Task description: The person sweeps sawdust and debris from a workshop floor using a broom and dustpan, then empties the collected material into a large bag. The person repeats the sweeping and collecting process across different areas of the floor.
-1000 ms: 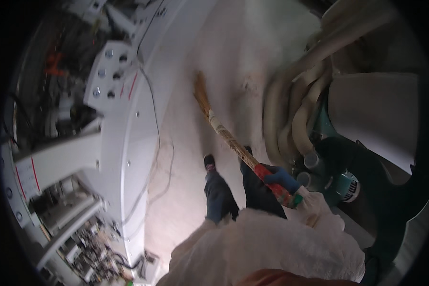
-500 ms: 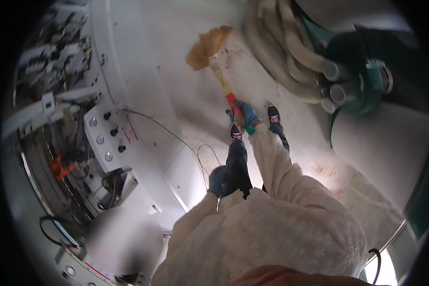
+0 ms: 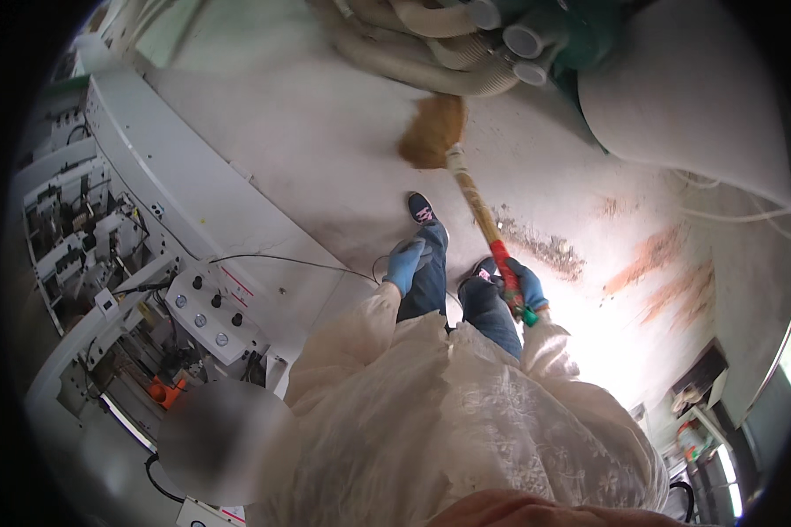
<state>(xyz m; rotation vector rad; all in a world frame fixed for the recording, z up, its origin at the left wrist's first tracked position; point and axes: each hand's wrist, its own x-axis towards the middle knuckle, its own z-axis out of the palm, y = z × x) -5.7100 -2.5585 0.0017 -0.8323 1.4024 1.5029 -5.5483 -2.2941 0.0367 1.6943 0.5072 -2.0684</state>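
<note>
A straw broom [image 3: 479, 206] slants across the floor, its tan bristles at the far end and red and green wrapping on the near handle. My right hand [image 3: 527, 285], in a blue and grey glove, is closed round that wrapped end, beside my right leg. My left hand [image 3: 402, 266], gloved alike, hangs by my left knee with nothing seen in it, its fingers loosely bent and apart. Dark crumbly debris [image 3: 549, 250] lies on the floor right of the broom handle. Motion slightly blurs the bristles.
A long white machine [image 3: 211, 184] with gauges and knobs runs along the left. A thin cable [image 3: 294, 258] extends from it toward my feet. Thick beige hoses [image 3: 422, 75] join a green unit at the far side. Reddish marks [image 3: 646, 263] streak the floor at right.
My view has turned to the right, and I have stepped. The broom and right hand now sit further right of my body. My left hand has come forward from beside my thigh.
</note>
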